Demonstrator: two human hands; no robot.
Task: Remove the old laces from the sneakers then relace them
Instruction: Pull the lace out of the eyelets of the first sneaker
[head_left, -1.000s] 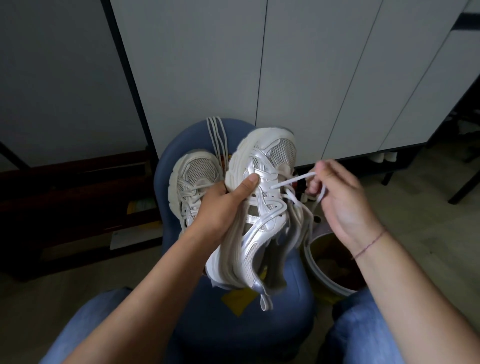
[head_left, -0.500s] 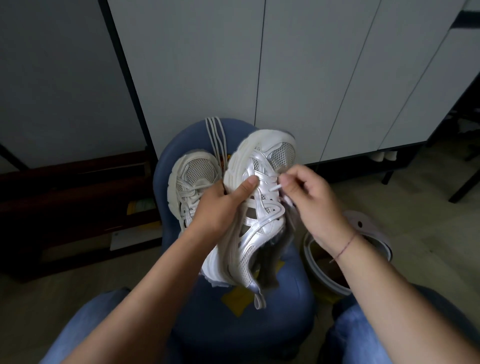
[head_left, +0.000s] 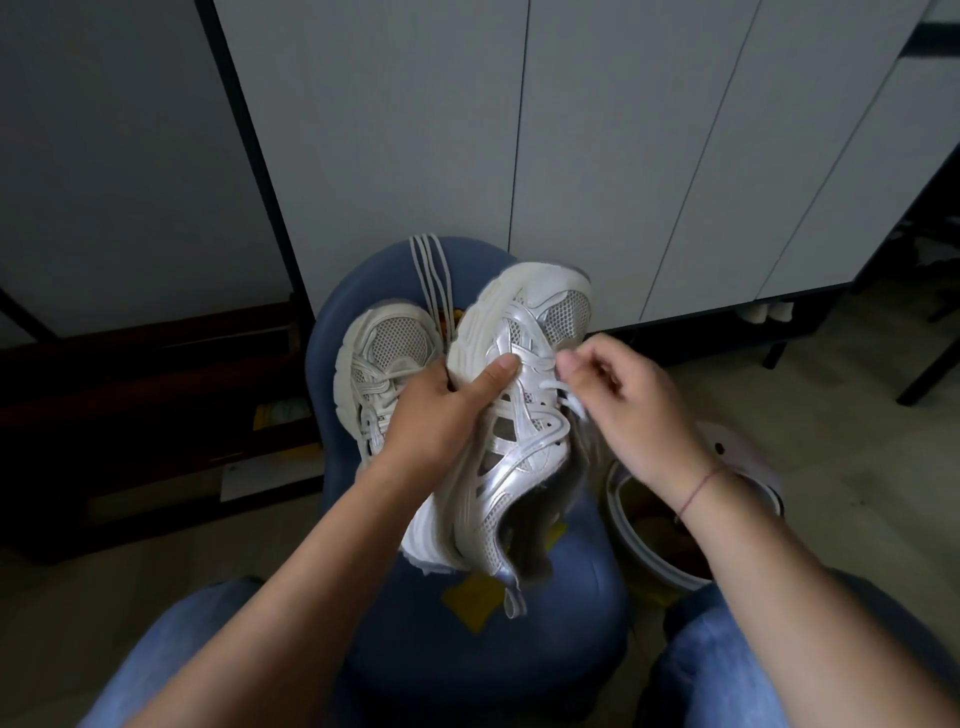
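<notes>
A white and silver sneaker is held up over a blue stool, toe pointing away from me. My left hand grips its left side, thumb pressed on the upper. My right hand is at the lace area on the right, fingertips pinching the white lace near the front eyelets. The second sneaker lies on the stool to the left, partly hidden by my left hand. Loose white laces lie on the stool behind the shoes.
White cabinet doors stand right behind the stool. A white bucket sits on the floor at the right, under my right wrist. A dark low shelf is at the left. My knees in blue jeans frame the stool.
My right hand, which had pulled a length of lace out to the right, has come back to the sneaker and now pinches the lace at the eyelets. The left hand kept its grip.
</notes>
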